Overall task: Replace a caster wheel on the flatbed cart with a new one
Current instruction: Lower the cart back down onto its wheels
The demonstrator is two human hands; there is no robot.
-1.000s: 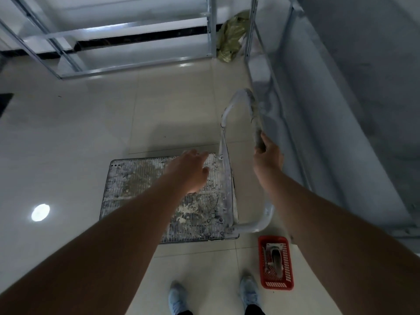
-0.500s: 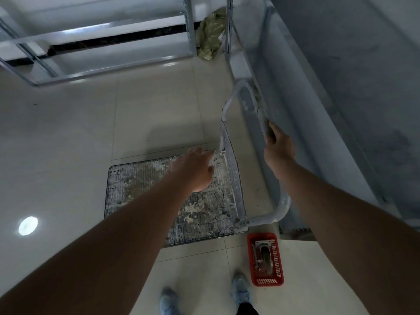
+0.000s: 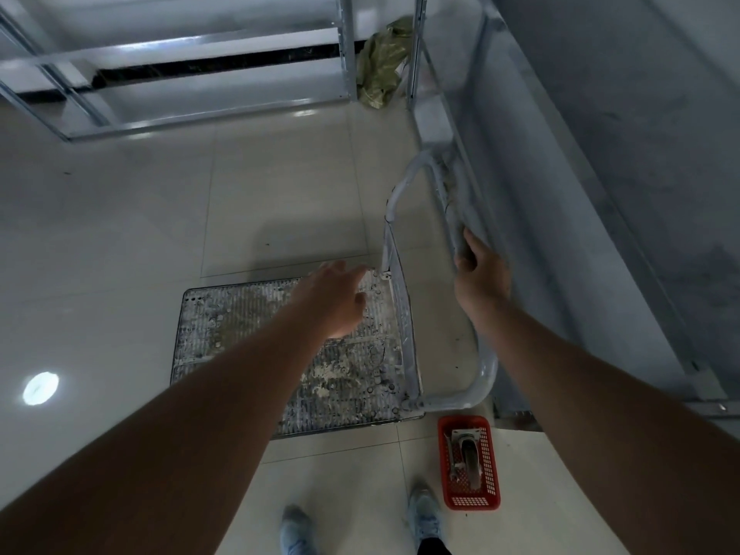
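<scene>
Grey, paint-spattered decking marks the flatbed cart, standing on the floor tiles with its wheels hidden underneath. The right hand grips the tubular handle, fingers wrapped around it, and has slid slightly lower along the bar than a moment ago. The left hand has reached further toward the deck's far corner, fingers loosely spread, holding nothing. This looks like bracing to tip the cart over. A new caster wheel waits in the red basket near the feet.
</scene>
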